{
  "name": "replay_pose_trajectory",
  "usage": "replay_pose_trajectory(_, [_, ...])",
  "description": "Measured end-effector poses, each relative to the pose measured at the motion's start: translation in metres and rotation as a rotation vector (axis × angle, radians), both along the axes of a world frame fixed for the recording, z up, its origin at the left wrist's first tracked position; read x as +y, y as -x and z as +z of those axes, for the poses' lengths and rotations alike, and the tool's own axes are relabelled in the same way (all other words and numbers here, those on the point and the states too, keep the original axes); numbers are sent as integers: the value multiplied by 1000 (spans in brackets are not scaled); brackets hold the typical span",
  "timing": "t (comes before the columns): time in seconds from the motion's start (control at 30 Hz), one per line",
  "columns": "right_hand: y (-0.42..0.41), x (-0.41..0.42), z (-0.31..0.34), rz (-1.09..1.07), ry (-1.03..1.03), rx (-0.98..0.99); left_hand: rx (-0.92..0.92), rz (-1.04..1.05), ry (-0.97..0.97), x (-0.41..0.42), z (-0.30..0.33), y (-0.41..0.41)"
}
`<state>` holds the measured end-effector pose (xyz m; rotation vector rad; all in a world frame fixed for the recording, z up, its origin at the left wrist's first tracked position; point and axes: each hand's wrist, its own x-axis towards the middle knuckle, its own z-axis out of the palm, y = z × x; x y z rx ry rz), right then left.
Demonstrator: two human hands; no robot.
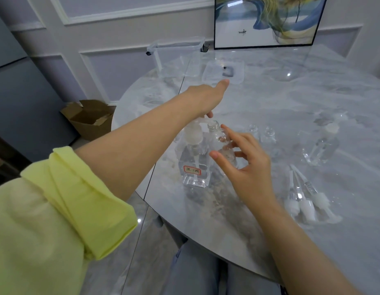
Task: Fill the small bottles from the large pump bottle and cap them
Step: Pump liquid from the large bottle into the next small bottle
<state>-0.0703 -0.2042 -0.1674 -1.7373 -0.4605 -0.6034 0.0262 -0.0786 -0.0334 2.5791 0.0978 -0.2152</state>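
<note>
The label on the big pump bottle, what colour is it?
Label: red border, pale middle, seen in the head view.

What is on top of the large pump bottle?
A white pump head sits on the pump bottle, and the left hand rests over it. The hand covers the nozzle, so its tip above the small bottle cannot be seen.
</note>
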Motion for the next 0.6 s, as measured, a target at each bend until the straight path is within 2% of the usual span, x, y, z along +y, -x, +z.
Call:
replay_pose_trajectory(0.1, [1,0,1,7,1,7,53,-11,-43,-1,0,3])
replay_pose_trajectory(0.47, [0,-1,1,-12,12,-9,-17,-31,-20,-3,-1,0])
replay_pose_trajectory(0.6, [0,0,0,-22,24,-12,46,-43,-46,-3,-1,4])
